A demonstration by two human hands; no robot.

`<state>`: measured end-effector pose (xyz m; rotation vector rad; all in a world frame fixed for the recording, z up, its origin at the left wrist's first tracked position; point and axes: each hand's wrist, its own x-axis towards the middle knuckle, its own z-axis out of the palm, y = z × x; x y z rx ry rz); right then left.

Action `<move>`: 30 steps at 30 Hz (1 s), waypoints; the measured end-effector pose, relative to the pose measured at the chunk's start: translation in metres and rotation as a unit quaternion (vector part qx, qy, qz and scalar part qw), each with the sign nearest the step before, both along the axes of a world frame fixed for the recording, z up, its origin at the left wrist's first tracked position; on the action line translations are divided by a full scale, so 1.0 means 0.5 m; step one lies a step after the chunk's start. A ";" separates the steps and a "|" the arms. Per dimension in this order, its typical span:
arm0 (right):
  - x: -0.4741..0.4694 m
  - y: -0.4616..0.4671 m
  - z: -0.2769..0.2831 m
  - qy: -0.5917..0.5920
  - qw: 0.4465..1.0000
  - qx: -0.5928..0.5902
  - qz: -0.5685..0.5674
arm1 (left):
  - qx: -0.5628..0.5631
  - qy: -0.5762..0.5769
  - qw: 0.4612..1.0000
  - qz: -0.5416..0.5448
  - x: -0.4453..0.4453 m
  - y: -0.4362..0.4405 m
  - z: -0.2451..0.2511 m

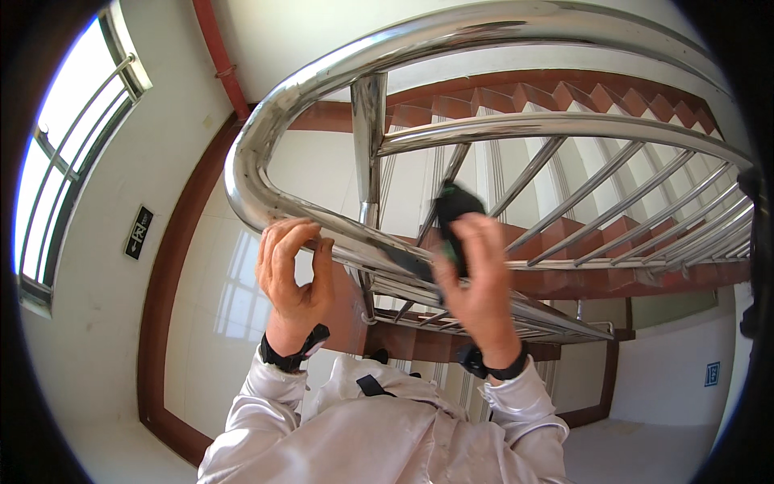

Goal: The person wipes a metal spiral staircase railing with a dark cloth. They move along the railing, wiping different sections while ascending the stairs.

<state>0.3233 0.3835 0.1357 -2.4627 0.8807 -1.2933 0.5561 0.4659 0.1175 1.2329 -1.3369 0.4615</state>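
A polished metal stair handrail (248,163) curves round in front of me. My left hand (293,266) rests on the near side of its bend, fingertips on the tube and thumb curled. To the right, my right hand (481,272) is blurred and grips a dark cloth-like item (459,212) over the rail. The item's exact kind cannot be told, nor whether it touches the metal. Both wrists wear black bands.
Metal balusters (538,175) run beneath the rail. Stairs (544,157) with reddish-brown edging lie beyond, and a tiled landing (205,302) is at left. A barred window (78,145), an exit sign (139,233) and a red pipe (221,54) are along the walls.
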 end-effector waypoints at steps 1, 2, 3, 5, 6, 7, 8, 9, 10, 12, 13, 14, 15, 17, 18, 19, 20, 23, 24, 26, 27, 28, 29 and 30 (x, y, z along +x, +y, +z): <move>0.021 0.004 -0.019 0.015 0.995 0.069 0.068 | 0.005 -0.045 0.999 0.028 0.004 -0.011 0.000; 0.035 0.003 -0.033 0.010 0.992 0.094 0.087 | 0.009 -0.086 0.995 0.052 0.005 -0.022 -0.002; 0.045 -0.001 -0.044 0.021 0.985 0.125 0.116 | 0.021 -0.114 0.990 0.078 0.005 -0.032 -0.004; 0.043 -0.036 -0.047 0.030 0.984 0.138 0.111 | 0.016 -0.160 0.979 0.129 -0.007 -0.055 -0.017; 0.049 -0.052 -0.046 0.049 0.980 0.174 0.080 | 0.031 -0.183 0.971 0.154 -0.014 -0.061 -0.025; 0.061 -0.065 -0.046 0.029 0.985 0.125 0.117 | 0.040 -0.215 0.960 0.174 -0.018 -0.066 -0.032; 0.081 -0.072 -0.046 0.017 0.987 0.106 0.118 | 0.041 -0.209 0.961 0.177 -0.018 -0.070 -0.038; 0.101 -0.077 -0.047 0.026 0.988 0.115 0.103 | 0.039 -0.210 0.961 0.177 -0.018 -0.073 -0.043; 0.114 -0.063 -0.051 0.026 0.966 0.227 0.116 | 0.033 -0.208 0.962 0.175 -0.017 -0.074 -0.047; 0.129 -0.066 -0.055 0.096 0.948 0.281 0.111 | 0.041 -0.215 0.959 0.180 -0.014 -0.072 -0.053; 0.125 -0.071 -0.060 0.131 0.934 0.306 0.129 | 0.049 -0.213 0.959 0.179 -0.014 -0.071 -0.055; 0.127 -0.076 -0.071 0.182 0.926 0.311 0.112 | 0.059 -0.217 0.958 0.180 -0.015 -0.066 -0.056; 0.121 -0.086 -0.083 0.205 0.926 0.299 0.107 | 0.067 -0.218 0.957 0.179 -0.016 -0.063 -0.057; 0.091 -0.112 -0.117 0.224 0.917 0.315 0.095 | 0.091 -0.218 0.955 0.178 -0.015 -0.060 -0.057; 0.060 -0.131 -0.138 0.219 0.909 0.344 0.089 | 0.091 -0.223 0.956 0.169 -0.014 -0.056 -0.057; 0.027 -0.143 -0.166 0.198 0.907 0.355 0.109 | 0.083 -0.236 0.954 0.166 -0.013 -0.053 -0.056; -0.012 -0.154 -0.195 0.173 0.919 0.342 0.094 | 0.081 -0.244 0.952 0.166 -0.012 -0.052 -0.057; -0.164 -0.186 -0.269 0.235 0.845 0.477 -0.055 | 0.085 -0.247 0.950 0.173 -0.016 -0.052 -0.058; -0.201 -0.189 -0.289 0.219 0.860 0.455 -0.075 | 0.090 -0.243 0.949 0.178 -0.020 -0.053 -0.058; -0.243 -0.182 -0.316 0.206 0.862 0.439 -0.147 | 0.107 -0.240 0.948 0.181 -0.033 -0.056 -0.053; -0.242 -0.174 -0.321 0.184 0.875 0.416 -0.165 | 0.119 -0.240 0.947 0.178 -0.043 -0.058 -0.050; -0.229 -0.163 -0.319 0.172 0.877 0.405 -0.193 | 0.140 -0.240 0.944 0.175 -0.052 -0.061 -0.045; -0.207 -0.149 -0.311 0.176 0.866 0.404 -0.236 | 0.143 -0.238 0.947 0.165 -0.062 -0.063 -0.040; -0.178 -0.120 -0.301 0.142 0.911 0.306 -0.236 | 0.156 -0.235 0.947 0.155 -0.072 -0.065 -0.036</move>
